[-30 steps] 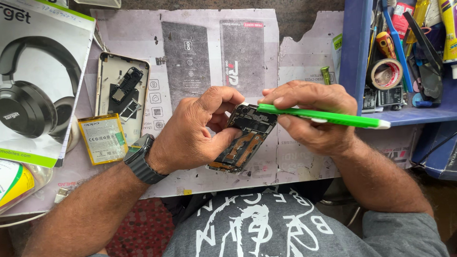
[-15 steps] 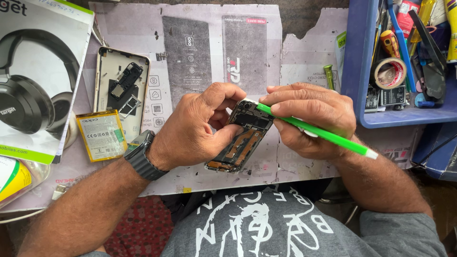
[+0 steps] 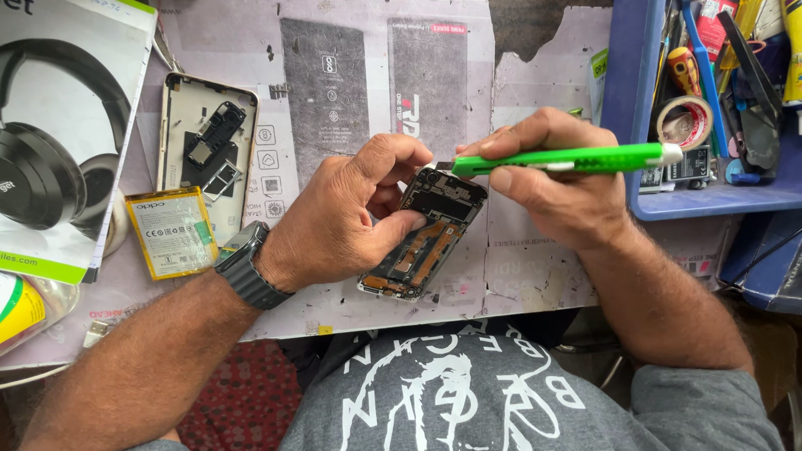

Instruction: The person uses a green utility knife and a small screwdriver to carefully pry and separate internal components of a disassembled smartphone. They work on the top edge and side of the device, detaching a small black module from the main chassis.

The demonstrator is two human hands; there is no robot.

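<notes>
Left hand [image 3: 334, 221] pinching opened phone [image 3: 426, 238] above near counter [image 3: 518, 284] edge, right hand [image 3: 560, 179] clamped on green tool [image 3: 568, 159], tip at phone's far end; battery [image 3: 171, 231] lying left

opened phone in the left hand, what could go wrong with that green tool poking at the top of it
1. The green tool in the right hand has its tip at the top edge of the opened phone; a slip could gouge the exposed board or orange flex strip.
2. The left hand holds the phone tilted above the table; prying force might twist it loose.
3. The tip points toward the left thumb, which could be jabbed.
</notes>
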